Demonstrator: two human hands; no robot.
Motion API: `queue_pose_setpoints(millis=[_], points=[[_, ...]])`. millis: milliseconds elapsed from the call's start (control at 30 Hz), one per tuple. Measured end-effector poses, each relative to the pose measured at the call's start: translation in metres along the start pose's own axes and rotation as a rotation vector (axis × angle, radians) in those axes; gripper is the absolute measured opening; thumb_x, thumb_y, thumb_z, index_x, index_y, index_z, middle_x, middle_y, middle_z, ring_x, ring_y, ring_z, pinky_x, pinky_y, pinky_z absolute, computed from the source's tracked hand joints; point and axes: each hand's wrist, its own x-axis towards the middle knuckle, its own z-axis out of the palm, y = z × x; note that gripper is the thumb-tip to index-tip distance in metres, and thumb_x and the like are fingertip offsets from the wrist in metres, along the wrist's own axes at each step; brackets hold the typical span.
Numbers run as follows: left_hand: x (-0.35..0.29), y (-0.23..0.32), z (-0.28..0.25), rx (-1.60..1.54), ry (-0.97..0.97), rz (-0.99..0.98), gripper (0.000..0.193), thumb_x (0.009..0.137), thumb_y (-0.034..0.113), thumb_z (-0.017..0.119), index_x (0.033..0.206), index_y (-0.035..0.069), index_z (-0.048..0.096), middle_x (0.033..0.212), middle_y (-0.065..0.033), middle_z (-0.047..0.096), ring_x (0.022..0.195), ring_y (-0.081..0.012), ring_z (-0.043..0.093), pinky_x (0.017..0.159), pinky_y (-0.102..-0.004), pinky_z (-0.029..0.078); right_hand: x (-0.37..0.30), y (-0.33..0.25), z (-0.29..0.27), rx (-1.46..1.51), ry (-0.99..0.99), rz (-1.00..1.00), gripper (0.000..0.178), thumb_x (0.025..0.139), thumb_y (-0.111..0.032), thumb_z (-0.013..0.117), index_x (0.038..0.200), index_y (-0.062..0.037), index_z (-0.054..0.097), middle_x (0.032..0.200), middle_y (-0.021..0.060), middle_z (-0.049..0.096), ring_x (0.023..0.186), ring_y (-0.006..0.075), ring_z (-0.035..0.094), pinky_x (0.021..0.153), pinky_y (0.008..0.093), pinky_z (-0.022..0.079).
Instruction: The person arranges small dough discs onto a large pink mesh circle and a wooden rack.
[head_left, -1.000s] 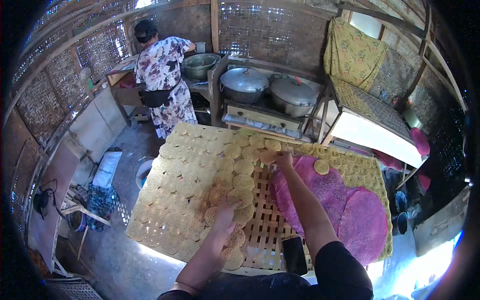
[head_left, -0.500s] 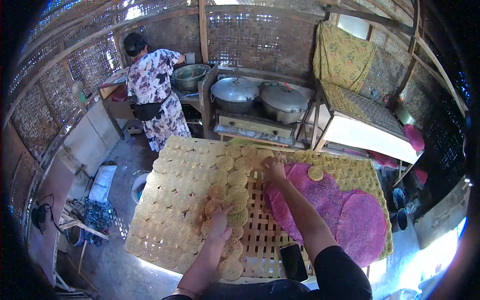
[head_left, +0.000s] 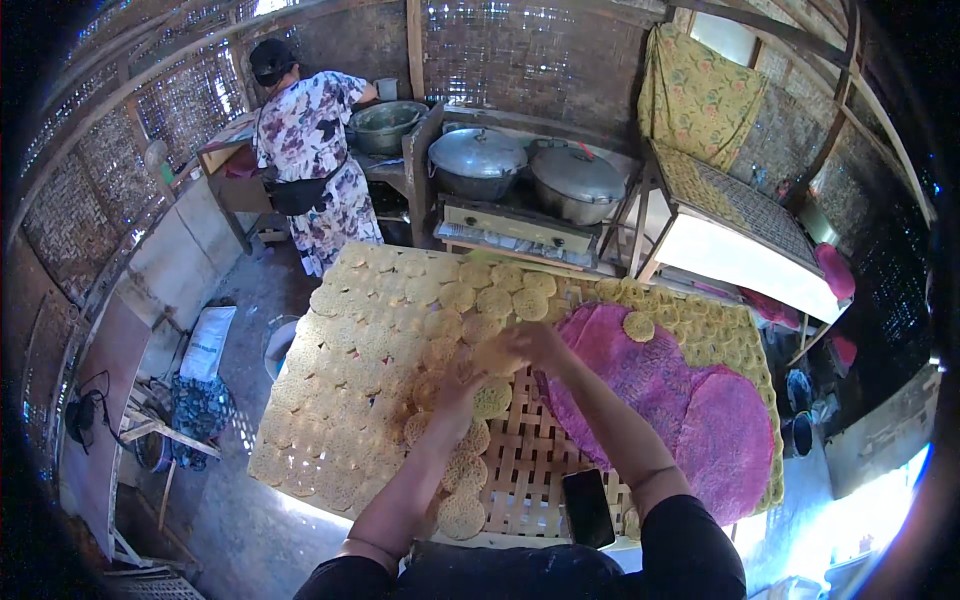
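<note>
Round lacy noodle discs point(head_left: 350, 360), pale yellow, lie in close rows over the left part of a woven bamboo rack point(head_left: 525, 450). My right hand point(head_left: 535, 347) grips the edge of a loose noodle disc point(head_left: 496, 357) above the rack, near its middle. Close against that disc's left side is my left hand point(head_left: 460, 388), over the rightmost rows; its fingers are blurred, so their grip is unclear. A greener disc point(head_left: 491, 399) lies just beneath the two hands. Right of my right forearm, large pink-purple mesh sheets point(head_left: 725, 445) overlap on the rack, with one small yellow disc point(head_left: 638, 326) on top.
A black phone point(head_left: 588, 508) rests at the rack's near edge. More yellow discs point(head_left: 715, 325) line the far right. Beyond stand two lidded pots point(head_left: 575, 180) on a stove. A person point(head_left: 310, 160) in a patterned outfit stands at a large basin point(head_left: 385, 125), far left.
My right hand has moved left and nearer, bringing a noodle disc over to my left hand. My left hand has shifted slightly farther and to the right. The view has shifted slightly.
</note>
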Motion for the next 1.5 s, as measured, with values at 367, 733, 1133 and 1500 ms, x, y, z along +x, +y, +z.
queue_pose_setpoints(millis=[367,733,1133,1500], points=[[0.002,0.035,-0.01,-0.582,0.041,-0.075,0.056,0.086,-0.004,0.049,0.137,0.007,0.03,0.135,-0.0112,0.043,0.118,-0.0212,0.048,0.094,-0.0322,0.046,0.042,0.034,-0.042,-0.763,0.487,-0.223,0.03,0.078,-0.02,0.071,0.099,-0.0006,0.065,0.081,0.0112,0.068,0.077,0.0169,0.065,0.065,0.0315,0.051],[0.001,0.036,0.017,-0.28,0.038,0.206,0.058,0.091,0.007,0.052,0.141,0.009,0.023,0.145,-0.0154,0.03,0.134,-0.0261,0.031,0.108,-0.0372,0.031,-0.042,-0.022,0.025,-0.555,0.055,-0.192,0.037,0.078,-0.024,0.072,0.102,0.003,0.064,0.095,0.0126,0.068,0.085,0.02,0.065,0.074,0.0308,0.052],[-0.017,0.052,-0.009,-0.231,0.104,0.291,0.054,0.093,0.007,0.049,0.141,0.006,0.024,0.145,-0.0156,0.03,0.135,-0.0266,0.029,0.109,-0.0355,0.028,-0.052,0.028,-0.004,-1.194,0.16,-0.8,0.024,0.08,-0.009,0.061,0.102,0.0,0.061,0.101,0.0174,0.063,0.097,0.0339,0.06,0.081,0.0412,0.049],[-0.086,0.045,-0.074,-0.119,0.26,0.232,0.045,0.091,0.002,0.046,0.134,0.001,0.036,0.131,-0.0153,0.046,0.122,-0.0222,0.045,0.106,-0.034,0.033,-0.026,0.044,-0.169,-1.654,0.601,-0.506,0.032,0.082,-0.03,0.06,0.104,-0.007,0.062,0.089,0.0168,0.065,0.073,0.0319,0.062,0.068,0.0405,0.051]])
